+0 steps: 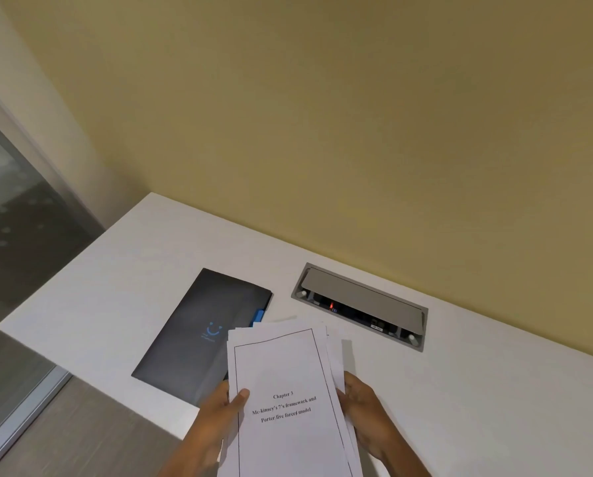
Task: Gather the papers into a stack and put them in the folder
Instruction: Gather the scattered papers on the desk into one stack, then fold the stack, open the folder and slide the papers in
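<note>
A stack of white printed papers [288,401] is held above the white desk [460,390], its top sheet bearing a bordered "Chapter 3" heading. My left hand [216,418] grips the stack's left edge, thumb lying on the top page. My right hand [364,411] holds the right edge, where the sheets are slightly fanned. A closed dark grey folder [198,332] with a blue smile logo and a blue tab on its right side lies flat on the desk to the left of the stack, partly covered by the papers.
A grey recessed socket box [360,304] with its lid raised sits in the desk behind the papers, near the yellow wall. The desk's left edge drops to the floor beside a glass partition [19,256].
</note>
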The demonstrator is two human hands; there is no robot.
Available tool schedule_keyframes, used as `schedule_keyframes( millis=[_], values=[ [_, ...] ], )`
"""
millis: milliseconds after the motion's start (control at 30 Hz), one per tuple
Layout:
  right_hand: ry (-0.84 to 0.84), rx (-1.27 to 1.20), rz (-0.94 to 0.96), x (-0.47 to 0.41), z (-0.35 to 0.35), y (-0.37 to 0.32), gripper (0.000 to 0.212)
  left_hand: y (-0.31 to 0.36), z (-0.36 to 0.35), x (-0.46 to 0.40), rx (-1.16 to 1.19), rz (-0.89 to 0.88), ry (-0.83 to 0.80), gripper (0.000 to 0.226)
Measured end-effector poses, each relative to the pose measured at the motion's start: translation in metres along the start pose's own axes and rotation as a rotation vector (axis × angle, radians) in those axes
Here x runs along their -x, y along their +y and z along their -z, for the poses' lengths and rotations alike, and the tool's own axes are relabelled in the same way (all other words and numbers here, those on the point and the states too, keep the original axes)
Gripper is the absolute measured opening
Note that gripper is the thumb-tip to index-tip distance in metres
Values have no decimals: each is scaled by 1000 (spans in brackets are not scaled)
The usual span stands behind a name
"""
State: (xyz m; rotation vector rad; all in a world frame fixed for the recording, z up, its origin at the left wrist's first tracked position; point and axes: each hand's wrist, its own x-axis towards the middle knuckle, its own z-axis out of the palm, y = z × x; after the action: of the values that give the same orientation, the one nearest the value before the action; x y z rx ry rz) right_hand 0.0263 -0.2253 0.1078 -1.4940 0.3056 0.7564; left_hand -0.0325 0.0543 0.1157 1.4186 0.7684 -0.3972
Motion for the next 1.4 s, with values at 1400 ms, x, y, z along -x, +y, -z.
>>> schedule_keyframes(
  millis=[1400],
  values=[
    [626,-82,138,32,11,14,41,34,-114,-4,-262,-212,-174,47]
  ],
)
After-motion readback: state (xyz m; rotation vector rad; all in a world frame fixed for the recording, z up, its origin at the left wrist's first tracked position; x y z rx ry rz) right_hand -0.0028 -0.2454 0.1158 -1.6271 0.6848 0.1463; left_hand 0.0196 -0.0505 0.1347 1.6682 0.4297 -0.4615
